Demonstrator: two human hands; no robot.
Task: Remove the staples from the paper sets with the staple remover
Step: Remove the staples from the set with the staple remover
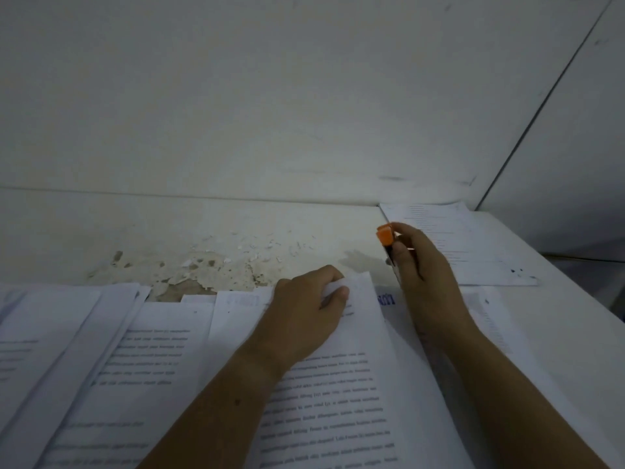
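Orange plastic caps the staple remover (385,235). In the head view my right hand (426,282) grips it with curled fingers, long axis running from the orange end, farthest from me, down to the dark tip nearest the paper. My left hand (304,313) pinches the top corner of the paper set (338,384) and curls it up; I cannot see the staple. The tip sits just right of the left fingertips (341,292), apart from the corner, so I judge a short leftward dip is needed. Bare table (236,225) lies beyond both hands. Loose sheets (473,245) lie beyond the right knuckles, and more stacks (152,350) left of the left wrist.
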